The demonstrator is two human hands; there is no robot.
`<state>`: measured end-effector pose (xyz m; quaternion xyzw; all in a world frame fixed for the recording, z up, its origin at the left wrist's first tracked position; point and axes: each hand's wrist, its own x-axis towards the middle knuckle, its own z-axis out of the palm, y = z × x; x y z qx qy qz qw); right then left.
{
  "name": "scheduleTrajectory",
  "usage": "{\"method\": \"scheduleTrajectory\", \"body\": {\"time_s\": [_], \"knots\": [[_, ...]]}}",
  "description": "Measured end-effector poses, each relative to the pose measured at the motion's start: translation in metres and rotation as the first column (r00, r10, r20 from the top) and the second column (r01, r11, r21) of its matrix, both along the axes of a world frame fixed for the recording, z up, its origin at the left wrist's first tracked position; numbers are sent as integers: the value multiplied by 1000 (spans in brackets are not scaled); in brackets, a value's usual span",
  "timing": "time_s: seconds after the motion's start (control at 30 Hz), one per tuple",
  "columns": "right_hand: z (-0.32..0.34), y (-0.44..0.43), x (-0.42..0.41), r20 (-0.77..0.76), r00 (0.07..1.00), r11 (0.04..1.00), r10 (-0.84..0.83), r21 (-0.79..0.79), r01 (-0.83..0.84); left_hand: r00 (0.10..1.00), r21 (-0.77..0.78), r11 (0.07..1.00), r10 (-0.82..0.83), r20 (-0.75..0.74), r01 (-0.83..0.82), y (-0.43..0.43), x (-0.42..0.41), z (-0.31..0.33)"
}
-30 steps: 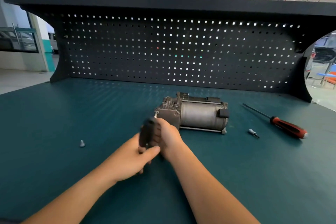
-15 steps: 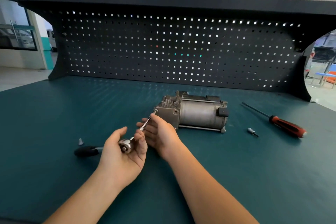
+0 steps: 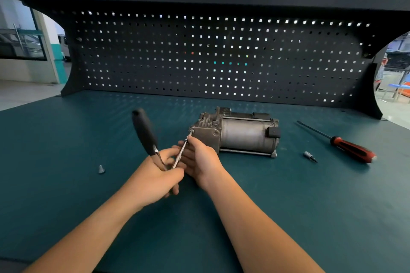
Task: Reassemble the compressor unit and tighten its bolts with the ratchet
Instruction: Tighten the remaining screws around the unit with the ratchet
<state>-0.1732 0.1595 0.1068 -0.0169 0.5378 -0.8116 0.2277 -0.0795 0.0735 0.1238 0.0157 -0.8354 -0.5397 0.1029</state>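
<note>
Nearest, the left hand (image 3: 155,180) was clenched round the ratchet (image 3: 145,134) near its head, with the black handle sticking up and away. Just beside it, the right hand (image 3: 200,162) pinched the thin metal shaft (image 3: 180,152) between thumb and fingers. The shaft ran from the ratchet head to the near left corner of the compressor (image 3: 241,136), which lay mid-table (image 3: 288,206). A small metal piece (image 3: 101,169) lay well to the left, with a short bit (image 3: 310,156) and a red-handled screwdriver (image 3: 352,149) to the right. A pegboard (image 3: 221,55) stood behind.
</note>
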Motion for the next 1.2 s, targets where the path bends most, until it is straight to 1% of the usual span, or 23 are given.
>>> {"method": "scheduleTrajectory", "body": {"time_s": [0.07,0.2,0.23,0.27,0.3,0.37,0.4,0.43,0.53,0.63,0.7,0.8,0.83,0.87,0.9,0.93,0.97,1.0,1.03,1.07,1.13,1.17,1.2], "knots": [[0,0,0,-3,1000,1000,-10,7,10,1000,-230,973,21,-3,-21,-1,-1,1],[-1,-1,-2,27,999,1000,-19,-2,19,996,-568,820,93,-2,-78,5,-3,5],[0,-1,-2,32,999,1000,-3,-11,4,994,-672,735,108,-13,-89,8,-4,8],[0,-1,-2,24,1000,1000,10,-5,-10,992,-781,614,121,-44,-109,10,-5,8],[0,-1,-3,11,1000,1000,13,13,-13,988,-875,466,132,-82,-135,12,-7,8],[0,0,-3,-1,1000,999,-8,34,8,982,-968,197,137,-131,-157,14,-10,7],[0,1,-3,-3,1000,999,-17,35,17,983,-983,109,126,-131,-145,14,-11,8],[0,1,-2,-7,1000,999,-23,36,23,986,-989,62,113,-126,-133,14,-11,10],[-1,1,-2,-11,1000,1000,-19,25,19,986,-988,41,83,-142,-146,7,-14,9],[-4,-1,-4,-28,999,1000,-18,1,18,978,-973,104,58,-200,-205,7,-10,-3],[-6,-2,-4,-34,998,999,-45,0,45,977,-958,192,68,-202,-211,8,-9,-12],[-8,-3,-6,-35,998,999,-54,-1,54,974,-903,364,103,-203,-227,3,-10,-17],[-8,-3,-7,-23,999,999,-46,-11,46,978,-862,462,100,-185,-211,1,-10,-17],[-7,-3,-6,-1,999,999,-34,-38,34,985,-784,598,83,-150,-169,-2,-10,-17],[-6,-3,-6,18,1000,997,-22,-70,23,993,-632,767,61,-106,-114,-3,-7,-16],[-6,-3,-7,21,1000,996,-10,-88,11,997,-374,925,45,-58,-63,-2,-5,-15],[-6,-3,-7,15,1000,997,0,-82,1,999,-35,999,36,-11,-36,0,-3,-13],[-5,-3,-7,9,1000,997,8,-71,-7,999,303,952,20,51,-34,1,-3,-11],[-5,-3,-7,12,1000,997,18,-72,-17,994,576,816,-11,110,-55,2,-2,-9],[-5,-2,-7,23,999,996,28,-89,-26,988,757,647,-41,150,-88,2,-2,-6],[-4,-2,-7,38,998,992,40,-122,-35,977,938,320,-115,177,-133,2,1,-5],[-4,-2,-7,42,998,990,46,-132,-40,976,973,183,-140,169,-143,2,2,-5],[-4,-2,-6,43,998,990,53,-136,-47,975,987,81,-158,153,-142,2,4,-6]]}}
